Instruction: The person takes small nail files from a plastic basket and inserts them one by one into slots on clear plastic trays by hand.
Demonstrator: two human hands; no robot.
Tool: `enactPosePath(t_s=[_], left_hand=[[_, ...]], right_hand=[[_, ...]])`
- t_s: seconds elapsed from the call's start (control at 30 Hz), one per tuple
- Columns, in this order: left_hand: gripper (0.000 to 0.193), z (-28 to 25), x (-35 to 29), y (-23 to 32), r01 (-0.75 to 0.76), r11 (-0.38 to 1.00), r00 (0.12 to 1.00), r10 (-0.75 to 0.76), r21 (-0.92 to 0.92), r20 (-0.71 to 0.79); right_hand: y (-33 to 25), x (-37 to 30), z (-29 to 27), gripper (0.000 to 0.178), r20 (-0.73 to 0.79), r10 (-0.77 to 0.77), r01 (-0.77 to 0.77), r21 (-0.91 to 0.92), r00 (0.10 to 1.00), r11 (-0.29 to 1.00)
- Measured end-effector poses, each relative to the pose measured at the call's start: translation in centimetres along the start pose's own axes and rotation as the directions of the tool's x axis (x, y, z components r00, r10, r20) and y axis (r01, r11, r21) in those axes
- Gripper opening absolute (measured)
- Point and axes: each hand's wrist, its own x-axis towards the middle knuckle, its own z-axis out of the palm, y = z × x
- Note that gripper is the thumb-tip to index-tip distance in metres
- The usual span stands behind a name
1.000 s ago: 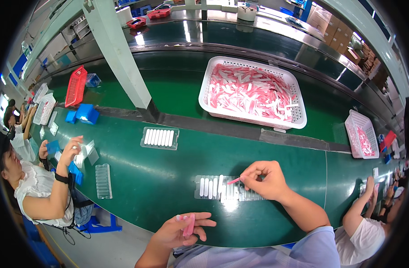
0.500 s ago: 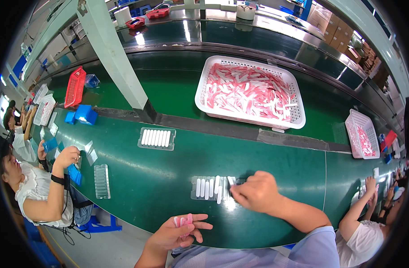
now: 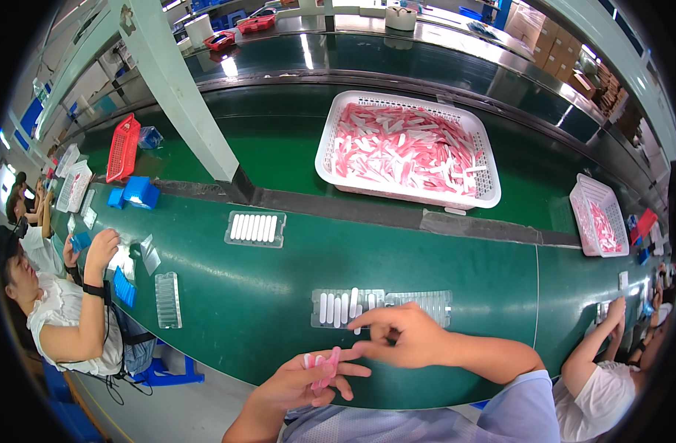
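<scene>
My left hand (image 3: 290, 384) holds several small flat strips (image 3: 325, 367), pink on the visible side with rounded ends, fanned between thumb and fingers. Close to them is my right hand (image 3: 408, 340), its thumb and forefinger apart, with nothing visible between them. Beyond both hands lies a clear plastic tray (image 3: 316, 316), where white strips (image 3: 330, 308) stand side by side in its left slots. One or two strips near its middle sit out of line and stick past the edges. A second clear tray (image 3: 432, 306) adjoins it on the right, partly behind my right hand.
A clear tray of white strips (image 3: 254, 228) lies further back. At the left is another clear tray (image 3: 168, 300), near a co-worker (image 3: 68, 325). A white basket (image 3: 325, 159) heaped with pink-and-white strips stands beyond the dark ledge (image 3: 338, 207), right of a pale post (image 3: 179, 96).
My right hand has come from the tray toward my left hand and opened its fingers, uncovering more of the right-hand tray. The strips in my left hand are fanned further out.
</scene>
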Motion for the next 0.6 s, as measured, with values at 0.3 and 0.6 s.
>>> enactPosePath(t_s=[0.3,0.6], left_hand=[[0.037,-0.2,-0.5,-1.0,-0.001,0.998,1.000,-0.001,0.066,0.025],[0.024,1.9,3.0,0.8,-0.015,-0.302,0.716,0.663,0.953,0.221]], right_hand=[[1.9,0.7,-3.5,0.010,-0.309,0.213,-0.040,0.485,0.927,0.874],[3.2,-0.9,-3.7,0.012,-0.324,0.224,-0.039,0.491,0.919,0.870]])
